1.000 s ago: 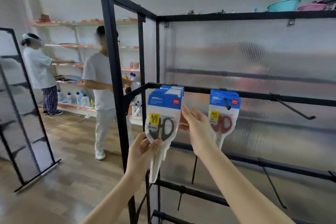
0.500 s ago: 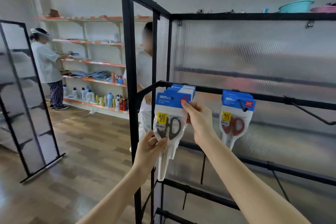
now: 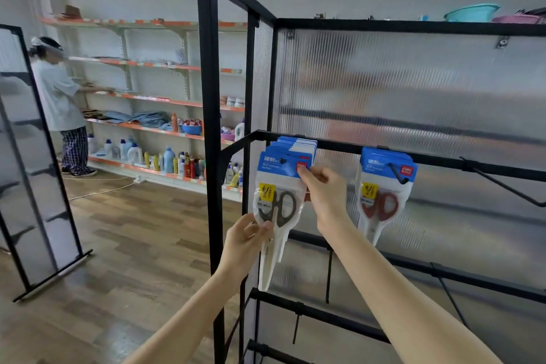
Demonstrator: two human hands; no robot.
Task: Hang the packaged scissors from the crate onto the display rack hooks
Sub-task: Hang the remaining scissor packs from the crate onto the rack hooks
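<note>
In the head view, the front black-handled scissors pack (image 3: 277, 204) hangs long-axis vertical among packs on the left hook. The right hand (image 3: 325, 192) pinches its blue card's upper right corner. The left hand (image 3: 248, 238), lower, pinches its lower left edge.

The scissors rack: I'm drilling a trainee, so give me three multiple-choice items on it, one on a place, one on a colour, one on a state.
1. Where does the right hand hold the front pack?
A. blue top card
B. bottom tip
C. not at all

2. What colour are the handles in the red-handled packs?
A. green
B. red
C. yellow

3. The long hook farthest right is:
A. full
B. broken off
C. bare

Key: 1 A, fingers pinch the card's corner; 2 B, red loops show through the plastic; 3 C, nothing hangs on it.
</note>
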